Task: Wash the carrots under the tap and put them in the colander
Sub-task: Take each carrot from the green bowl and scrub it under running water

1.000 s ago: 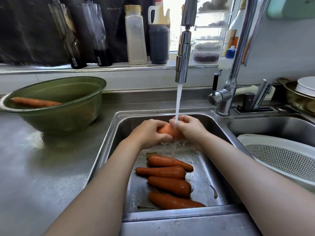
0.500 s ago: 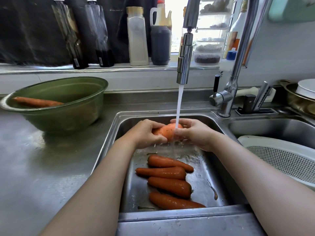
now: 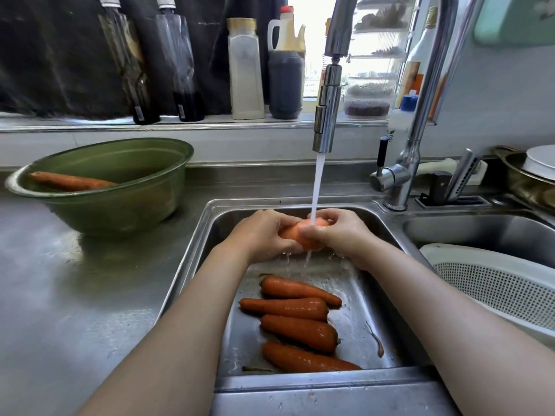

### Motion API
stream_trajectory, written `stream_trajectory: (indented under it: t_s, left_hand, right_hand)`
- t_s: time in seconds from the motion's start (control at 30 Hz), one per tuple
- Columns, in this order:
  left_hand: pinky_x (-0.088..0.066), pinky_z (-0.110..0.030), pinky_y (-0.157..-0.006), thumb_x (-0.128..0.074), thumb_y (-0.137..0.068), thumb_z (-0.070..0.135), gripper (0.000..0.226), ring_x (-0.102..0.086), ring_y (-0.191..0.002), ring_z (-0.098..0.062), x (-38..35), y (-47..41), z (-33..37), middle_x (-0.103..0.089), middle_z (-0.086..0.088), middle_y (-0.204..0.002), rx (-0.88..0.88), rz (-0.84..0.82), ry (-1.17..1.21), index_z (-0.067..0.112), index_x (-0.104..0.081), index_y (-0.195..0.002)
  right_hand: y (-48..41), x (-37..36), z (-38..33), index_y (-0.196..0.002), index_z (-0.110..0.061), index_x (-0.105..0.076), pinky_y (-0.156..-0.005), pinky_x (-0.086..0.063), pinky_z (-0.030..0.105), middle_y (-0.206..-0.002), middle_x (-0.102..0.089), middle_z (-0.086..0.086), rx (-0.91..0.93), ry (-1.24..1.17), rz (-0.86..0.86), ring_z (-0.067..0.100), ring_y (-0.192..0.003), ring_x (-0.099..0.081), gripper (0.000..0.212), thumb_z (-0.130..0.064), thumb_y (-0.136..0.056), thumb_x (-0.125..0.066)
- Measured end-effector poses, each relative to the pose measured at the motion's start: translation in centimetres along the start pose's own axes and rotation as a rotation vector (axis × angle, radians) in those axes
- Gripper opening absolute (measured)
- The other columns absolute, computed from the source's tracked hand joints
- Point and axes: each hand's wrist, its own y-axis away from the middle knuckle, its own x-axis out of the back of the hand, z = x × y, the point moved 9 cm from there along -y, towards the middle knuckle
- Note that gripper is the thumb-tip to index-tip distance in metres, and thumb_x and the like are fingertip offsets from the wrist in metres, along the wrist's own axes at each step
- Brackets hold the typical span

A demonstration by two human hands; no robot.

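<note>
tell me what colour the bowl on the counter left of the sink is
Olive green bowl, seen in the head view.

A home kitchen, by the look of it: a stainless steel double sink [image 3: 270, 203] is set into a steel counter [image 3: 75, 295], and a tall pull-down tap [image 3: 326, 121] pours water into the left basin. A row of bottles [image 3: 285, 85] lines the window ledge [image 3: 75, 123] behind, one holding a dark liquid, possibly soy sauce, though no label is readable. Stacked food containers [image 3: 368, 99] sit by the window. There's a green bowl [image 3: 120, 211] on the counter, a white colander [image 3: 495, 283] in the right basin and wet carrots [image 3: 297, 330] in the sink, all everyday cooking gear.
</note>
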Motion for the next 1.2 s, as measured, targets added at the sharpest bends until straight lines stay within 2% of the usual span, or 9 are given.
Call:
stream_trajectory:
  t_s: [0.1, 0.23, 0.3, 0.47, 0.6, 0.67, 0.83, 1.07, 1.2]
  left_hand:
    - [-0.053, -0.038, -0.098, -0.081, -0.084, 0.043, 0.057, -0.063, -0.112, -0.012, 0.4, 0.1, 0.6, -0.069, 0.012, -0.127, -0.005, 0.024, -0.057, 0.042, -0.062, -0.138]
    - [-0.054, -0.038, -0.096, -0.084, -0.080, 0.045, 0.061, -0.064, -0.110, -0.013, 0.7, 0.3, -0.1, -0.071, 0.012, -0.123, 0.022, 0.025, -0.098, 0.039, -0.064, -0.138]
    - [-0.053, -0.037, -0.098, -0.084, -0.081, 0.044, 0.063, -0.064, -0.113, -0.013, 0.8, 0.5, -0.1, -0.070, 0.010, -0.127, 0.031, 0.036, -0.108, 0.037, -0.062, -0.140]
    - [-0.054, -0.040, -0.098, -0.078, -0.086, 0.050, 0.055, -0.065, -0.110, -0.013, 1.1, 0.5, 0.7, -0.072, 0.009, -0.125, 0.008, 0.063, -0.084, 0.037, -0.064, -0.137]
    - [-0.052, -0.042, -0.103, -0.084, -0.080, 0.047, 0.066, -0.063, -0.118, -0.014, 1.1, 0.4, -0.7, -0.069, 0.009, -0.132, 0.050, 0.065, -0.074, 0.037, -0.060, -0.142]
    - [-0.052, -0.043, -0.105, -0.085, -0.079, 0.046, 0.071, -0.063, -0.120, -0.014, 1.0, 0.4, -1.0, -0.067, 0.008, -0.136, 0.058, 0.059, -0.052, 0.034, -0.059, -0.143]
    - [-0.056, -0.040, -0.095, -0.080, -0.084, 0.049, 0.055, -0.066, -0.105, -0.008, 0.5, 0.5, 0.0, -0.073, 0.012, -0.119, 0.012, 0.040, -0.031, 0.037, -0.065, -0.136]
    - [-0.053, -0.043, -0.103, -0.087, -0.077, 0.045, 0.066, -0.064, -0.114, -0.012, 0.6, 0.3, -1.8, -0.070, 0.010, -0.129, 0.070, 0.045, 0.022, 0.035, -0.064, -0.138]
    - [-0.055, -0.043, -0.101, -0.085, -0.080, 0.042, 0.062, -0.066, -0.111, -0.011, 0.0, 0.1, -1.7, -0.071, 0.009, -0.126, 0.060, 0.038, 0.092, 0.033, -0.065, -0.138]
  right_hand:
    - [-0.6, 0.2, 0.0, -0.119, -0.024, -0.071, -0.071, -0.062, 0.029, -0.108, -0.073, 0.002, -0.013, 0.036, 0.028, 0.018, -0.092, -0.073, 0.054, -0.049, -0.075, -0.089]
    - [-0.6, -0.2, 0.8, -0.133, -0.029, -0.068, -0.084, -0.061, 0.036, -0.121, -0.073, 0.005, -0.067, 0.017, -0.224, 0.020, -0.098, -0.074, 0.049, -0.029, -0.086, -0.084]
    - [-0.4, -0.2, 0.8, -0.135, -0.028, -0.067, -0.091, -0.060, 0.038, -0.120, -0.072, 0.003, -0.043, 0.018, -0.198, 0.020, -0.102, -0.073, 0.057, -0.027, -0.082, -0.087]
    - [0.2, -0.1, -1.1, -0.130, -0.026, -0.062, -0.081, -0.057, 0.027, -0.114, -0.064, -0.006, 0.069, 0.087, -0.010, 0.014, -0.103, -0.065, 0.066, -0.043, -0.072, -0.091]
    - [0.0, -0.4, -0.5, -0.127, -0.036, -0.066, -0.088, -0.061, 0.040, -0.123, -0.069, 0.002, 0.030, 0.067, -0.207, 0.021, -0.101, -0.071, 0.056, -0.025, -0.078, -0.090]
    - [0.1, -0.5, -0.1, -0.127, -0.037, -0.067, -0.083, -0.061, 0.036, -0.123, -0.072, 0.004, 0.023, 0.040, -0.236, 0.018, -0.094, -0.074, 0.056, -0.022, -0.078, -0.090]
    - [0.3, -0.7, -0.4, -0.129, -0.027, -0.061, -0.072, -0.056, 0.022, -0.118, -0.063, -0.004, 0.054, 0.110, -0.031, 0.013, -0.101, -0.065, 0.067, -0.048, -0.073, -0.090]
    - [-0.2, -0.9, 0.7, -0.126, -0.040, -0.069, -0.090, -0.062, 0.047, -0.124, -0.070, 0.008, -0.034, -0.002, -0.255, 0.023, -0.097, -0.074, 0.049, -0.027, -0.082, -0.087]
    - [0.4, -0.8, 0.3, -0.128, -0.033, -0.066, -0.080, -0.061, 0.029, -0.116, -0.068, -0.001, -0.011, 0.016, -0.108, 0.018, -0.100, -0.072, 0.059, -0.034, -0.075, -0.092]
